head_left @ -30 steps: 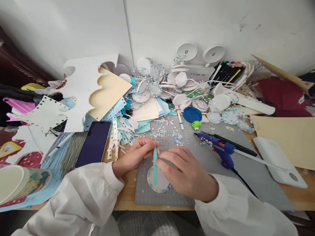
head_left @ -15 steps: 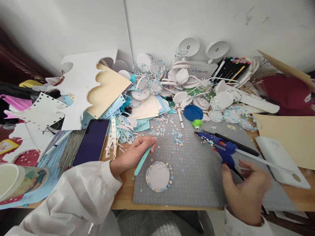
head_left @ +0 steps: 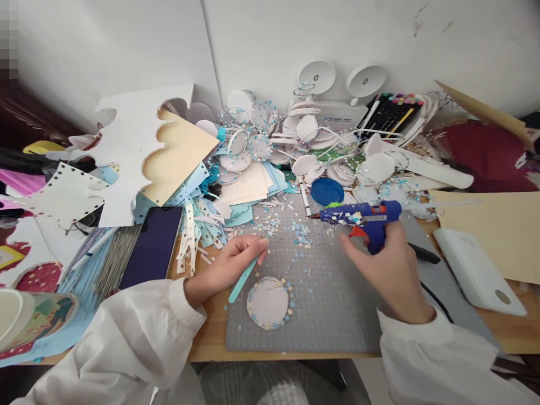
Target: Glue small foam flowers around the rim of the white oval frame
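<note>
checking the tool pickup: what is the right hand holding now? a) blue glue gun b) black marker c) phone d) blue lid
a: the right hand grips the blue glue gun by its handle, nozzle pointing left above the grey cutting mat.

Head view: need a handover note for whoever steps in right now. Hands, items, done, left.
Left hand: holds a teal paper strip in its fingers, low over the grey cutting mat.
Right hand: grips the blue hot glue gun, lifted, nozzle pointing left.
White paper disc with star-trimmed edge: flat on the mat, below the strip.
Done: disc edge trimmed with stars, strip and gun in hand.
Left: strip is not yet on the disc; no glue visible on it.
</note>
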Available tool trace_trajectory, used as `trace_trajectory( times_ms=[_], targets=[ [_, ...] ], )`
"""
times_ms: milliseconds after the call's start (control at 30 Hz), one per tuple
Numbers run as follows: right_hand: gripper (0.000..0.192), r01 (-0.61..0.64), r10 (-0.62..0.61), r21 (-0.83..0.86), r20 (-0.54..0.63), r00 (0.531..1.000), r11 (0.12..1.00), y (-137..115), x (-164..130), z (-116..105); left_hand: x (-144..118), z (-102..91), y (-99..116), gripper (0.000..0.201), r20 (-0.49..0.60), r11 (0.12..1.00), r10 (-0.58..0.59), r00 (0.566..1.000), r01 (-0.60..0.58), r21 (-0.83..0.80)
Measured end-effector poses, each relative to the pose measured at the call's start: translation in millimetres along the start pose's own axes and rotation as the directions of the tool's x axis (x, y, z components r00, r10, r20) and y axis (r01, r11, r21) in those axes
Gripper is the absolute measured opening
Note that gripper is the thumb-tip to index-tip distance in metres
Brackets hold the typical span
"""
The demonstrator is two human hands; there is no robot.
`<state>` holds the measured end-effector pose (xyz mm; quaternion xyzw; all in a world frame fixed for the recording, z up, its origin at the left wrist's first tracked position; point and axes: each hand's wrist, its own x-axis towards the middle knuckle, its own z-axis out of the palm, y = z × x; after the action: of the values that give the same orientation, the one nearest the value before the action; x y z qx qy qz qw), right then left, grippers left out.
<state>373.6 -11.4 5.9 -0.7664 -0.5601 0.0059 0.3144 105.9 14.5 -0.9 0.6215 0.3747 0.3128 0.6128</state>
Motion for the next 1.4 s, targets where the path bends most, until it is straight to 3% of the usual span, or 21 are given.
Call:
trace_trajectory(
  times_ms=[133,300,667,1400],
  targets=[
    [0.034,0.09,-0.094,0.105,0.034,0.995,0.99,-21.1,9.4,15.4,0.0,0.3,-1.6,0.046,0.004,1.0,-0.01,1.0,0.01,0.022],
    [0.024,0.08,-0.112,0.24,0.124,0.986,0.967,-20.8,0.9,36.7,-0.8,0.1,-3.2,0.048,0.04,0.995,0.043,0.998,-0.047,0.085],
    [0.021,0.038,-0.132,0.391,0.218,0.967,0.92,-15.2,-8.0,40.7,0.0,-0.9,-5.3,0.052,0.09,0.988,0.034,0.995,-0.047,0.145],
    [0.017,0.106,-0.167,0.334,0.159,0.973,0.937,-13.0,-6.6,41.2,-1.0,-0.8,-4.5,0.05,0.102,0.992,0.022,0.995,-0.034,0.122]
  ],
)
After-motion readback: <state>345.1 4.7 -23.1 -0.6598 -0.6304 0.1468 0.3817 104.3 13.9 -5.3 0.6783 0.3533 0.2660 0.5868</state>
